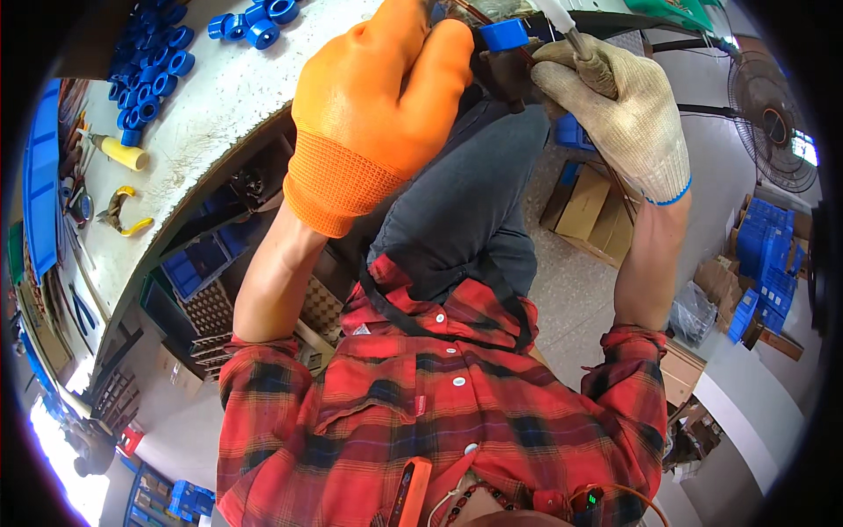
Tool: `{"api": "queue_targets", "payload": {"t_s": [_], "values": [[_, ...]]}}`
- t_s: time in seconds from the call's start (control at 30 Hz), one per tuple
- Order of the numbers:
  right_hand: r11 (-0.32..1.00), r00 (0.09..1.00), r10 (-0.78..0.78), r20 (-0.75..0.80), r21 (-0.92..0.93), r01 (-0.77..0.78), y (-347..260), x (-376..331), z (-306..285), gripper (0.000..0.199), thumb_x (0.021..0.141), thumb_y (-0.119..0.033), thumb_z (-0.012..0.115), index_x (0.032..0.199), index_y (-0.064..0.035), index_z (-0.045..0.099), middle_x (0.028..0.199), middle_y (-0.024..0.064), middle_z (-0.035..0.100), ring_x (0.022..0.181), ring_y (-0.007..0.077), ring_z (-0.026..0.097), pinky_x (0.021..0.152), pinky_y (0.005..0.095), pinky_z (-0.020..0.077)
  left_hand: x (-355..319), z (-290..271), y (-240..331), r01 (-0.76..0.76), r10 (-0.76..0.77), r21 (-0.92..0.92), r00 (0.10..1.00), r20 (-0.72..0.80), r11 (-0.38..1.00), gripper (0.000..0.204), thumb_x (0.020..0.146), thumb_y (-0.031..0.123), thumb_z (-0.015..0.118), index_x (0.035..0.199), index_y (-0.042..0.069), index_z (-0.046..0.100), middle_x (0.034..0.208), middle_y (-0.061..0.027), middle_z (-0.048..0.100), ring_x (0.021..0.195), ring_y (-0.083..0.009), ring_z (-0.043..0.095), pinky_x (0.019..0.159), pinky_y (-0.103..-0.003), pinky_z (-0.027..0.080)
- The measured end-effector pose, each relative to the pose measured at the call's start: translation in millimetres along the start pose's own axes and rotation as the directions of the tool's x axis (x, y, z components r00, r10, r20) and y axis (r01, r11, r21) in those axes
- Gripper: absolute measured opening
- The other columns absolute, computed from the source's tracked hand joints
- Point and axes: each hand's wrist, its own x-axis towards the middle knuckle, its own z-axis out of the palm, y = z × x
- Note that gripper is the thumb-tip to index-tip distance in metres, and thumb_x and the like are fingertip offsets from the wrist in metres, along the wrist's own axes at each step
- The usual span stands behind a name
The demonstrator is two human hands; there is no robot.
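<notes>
My left hand (378,110), in an orange glove, is closed at the far edge of the view. What its fingers grip is hidden behind the glove. My right hand (628,114), in an off-white knitted glove with a blue cuff edge, is closed around the lower end of a slim tool (557,16) with a white body and a metal neck. Between the hands is a small blue ring (503,35), close to the right fingertips. A thin brownish rod (474,12) runs past it at the top. Dark parts below the ring are hard to make out.
Many blue rings (149,79) lie piled on the worn white bench (219,97) to the left, near a yellow-handled tool (118,150) and yellow-handled pliers (127,212). A fan (773,119) stands at right. Cardboard boxes (590,211) and blue bins (768,255) sit lower right.
</notes>
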Motion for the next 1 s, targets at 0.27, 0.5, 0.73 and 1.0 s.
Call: {"api": "queue_targets", "payload": {"t_s": [0.27, 0.5, 0.73, 1.0], "values": [[0.999, 1.0, -0.001, 0.027, 0.043, 0.0, 4.8, 2.8, -2.6, 0.023, 0.104, -0.017, 0.08, 0.119, -0.0001, 0.084, 0.084, 0.0061, 0.074, 0.072, 0.0134, 0.065, 0.071, 0.0269, 0.0549, 13.3, -22.5, -0.7, -0.076, 0.08, 0.093, 0.996, -0.039, 0.993, 0.032, 0.106, 0.014, 0.069, 0.132, -0.003, 0.076, 0.093, -0.015, 0.079, 0.077, -0.0264, 0.069, 0.075, -0.033, 0.056], [0.998, 0.996, -0.052, 0.072, -0.033, 0.055, 3.9, 8.4, -6.9, 0.022, 0.103, -0.019, 0.082, 0.118, -0.0028, 0.084, 0.085, 0.0066, 0.075, 0.072, 0.0134, 0.067, 0.069, 0.0267, 0.0556, 50.9, -91.1, 30.2, -0.424, 0.198, 0.64, 0.897, 0.396, 0.641, 0.024, 0.109, 0.022, 0.073, 0.12, 0.002, 0.082, 0.101, -0.0032, 0.081, 0.079, -0.013, 0.065, 0.072, -0.026, 0.053], [0.987, 0.997, -0.07, 0.023, -0.144, 0.073, 10.9, 12.9, -7.3, 0.019, 0.1, -0.02, 0.083, 0.111, -0.0039, 0.084, 0.08, 0.0046, 0.075, 0.066, 0.0126, 0.063, 0.064, 0.0269, 0.0528, 60.1, -74.9, 3.2, -0.285, 0.201, 0.196, 0.91, 0.363, 0.938, 0.022, 0.108, 0.019, 0.071, 0.114, 0.001, 0.082, 0.095, -0.0048, 0.079, 0.075, -0.0162, 0.064, 0.072, -0.028, 0.053], [0.993, 0.997, -0.005, -0.082, 0.116, 0.015, 41.6, 16.2, 1.5, 0.018, 0.093, -0.016, 0.082, 0.086, 0.0003, 0.082, 0.063, 0.0008, 0.07, 0.051, 0.0127, 0.051, 0.052, 0.0271, 0.042, 58.6, -53.9, -17.2, 0.043, 0.118, -0.423, 0.931, 0.347, 0.905, 0.02, 0.106, 0.015, 0.069, 0.107, -0.002, 0.081, 0.087, -0.007, 0.076, 0.07, -0.0206, 0.062, 0.073, -0.031, 0.053]]}}
